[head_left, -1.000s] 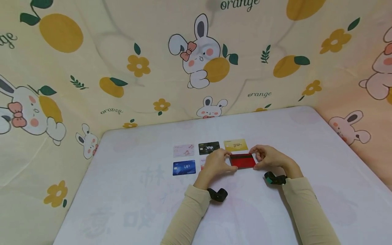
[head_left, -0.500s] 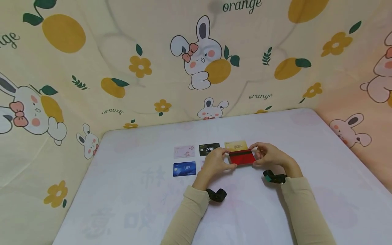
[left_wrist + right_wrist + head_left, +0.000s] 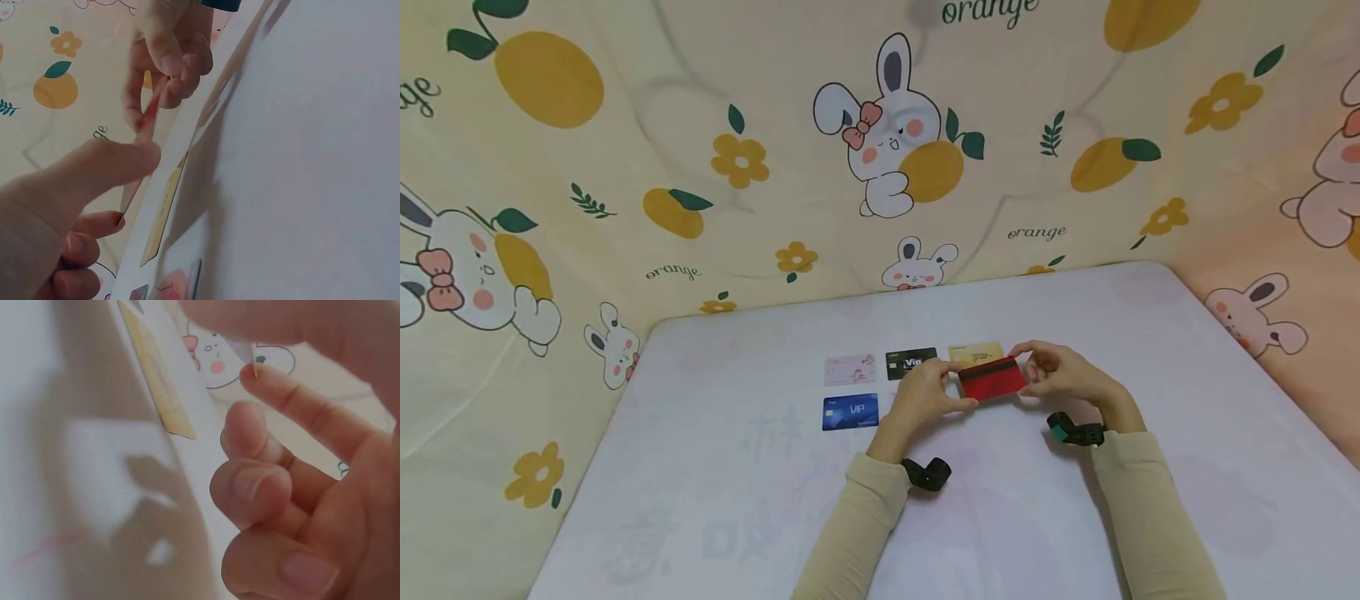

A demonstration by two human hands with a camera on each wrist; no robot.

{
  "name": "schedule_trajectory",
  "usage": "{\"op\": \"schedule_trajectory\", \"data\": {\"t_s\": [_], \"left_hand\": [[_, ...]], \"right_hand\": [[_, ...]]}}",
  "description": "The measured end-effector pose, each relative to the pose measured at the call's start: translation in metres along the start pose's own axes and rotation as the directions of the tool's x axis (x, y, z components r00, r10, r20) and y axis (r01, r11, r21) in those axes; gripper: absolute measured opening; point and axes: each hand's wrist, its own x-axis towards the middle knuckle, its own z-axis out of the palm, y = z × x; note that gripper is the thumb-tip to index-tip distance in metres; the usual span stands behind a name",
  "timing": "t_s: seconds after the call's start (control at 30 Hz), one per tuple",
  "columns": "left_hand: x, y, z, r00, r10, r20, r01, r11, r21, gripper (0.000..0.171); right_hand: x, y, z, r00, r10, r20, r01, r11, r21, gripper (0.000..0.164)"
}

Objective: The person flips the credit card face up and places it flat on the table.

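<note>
Between both hands a red card (image 3: pixel 992 380) with a dark stripe along its top is held tilted, its right end higher. My left hand (image 3: pixel 922 393) pinches the left end between thumb and index finger. At the other end, my right hand (image 3: pixel 1066 372) pinches the edge with thumb and index finger, its other fingers curled. The left wrist view shows the red card (image 3: pixel 149 119) nearly edge-on and off the table. A gold card (image 3: pixel 974 352) lies just behind it, partly covered. One pinkish card (image 3: pixel 177 284) beside the left hand is mostly hidden in the head view.
Also lying flat on the white table (image 3: pixel 715 467) are a black VIP card (image 3: pixel 907 363), a pale pink card (image 3: pixel 850 369) and a blue VIP card (image 3: pixel 850 412). A patterned cloth (image 3: pixel 1000 100) hangs behind the table.
Both hands have raised the red card off the table and moved it slightly back. It has gone from nearly level to tilted, and now overlaps the gold card from this view.
</note>
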Motion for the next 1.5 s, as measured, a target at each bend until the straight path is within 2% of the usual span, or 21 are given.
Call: {"op": "schedule_trajectory", "data": {"t_s": [0.17,0.43,0.7,1.0,1.23,1.37,1.5], "left_hand": [[0.001,-0.001,0.000,1.000,0.018,0.010,-0.018,1.000,0.008,0.056],[0.001,-0.002,0.002,0.999,0.031,0.018,-0.031,0.999,0.005,0.055],[0.002,-0.003,0.006,0.998,0.062,-0.004,-0.062,0.998,-0.001,0.053],[0.000,-0.001,0.003,0.997,0.079,-0.010,-0.079,0.997,-0.003,0.057],[-0.001,0.003,-0.004,0.986,0.143,-0.086,-0.148,0.987,-0.058,0.059],[-0.001,0.007,-0.006,0.982,0.159,-0.104,-0.172,0.976,-0.134,0.061],[-0.001,0.010,-0.008,0.981,0.155,-0.113,-0.177,0.959,-0.223,0.063]], "right_hand": [[-0.001,0.000,-0.001,1.000,0.005,0.000,-0.005,1.000,0.030,0.049],[0.001,-0.008,-0.002,0.997,-0.073,-0.008,0.073,0.996,0.044,0.049],[0.003,-0.017,0.001,0.989,-0.145,-0.031,0.148,0.979,0.141,0.047],[0.006,-0.020,0.002,0.981,-0.183,-0.057,0.190,0.965,0.178,0.048],[0.009,-0.029,0.007,0.981,-0.178,-0.077,0.184,0.980,0.075,0.047],[0.010,-0.037,0.012,0.983,-0.163,-0.078,0.164,0.987,-0.004,0.046],[0.012,-0.042,0.016,0.987,-0.150,-0.065,0.148,0.988,-0.036,0.045]]}}
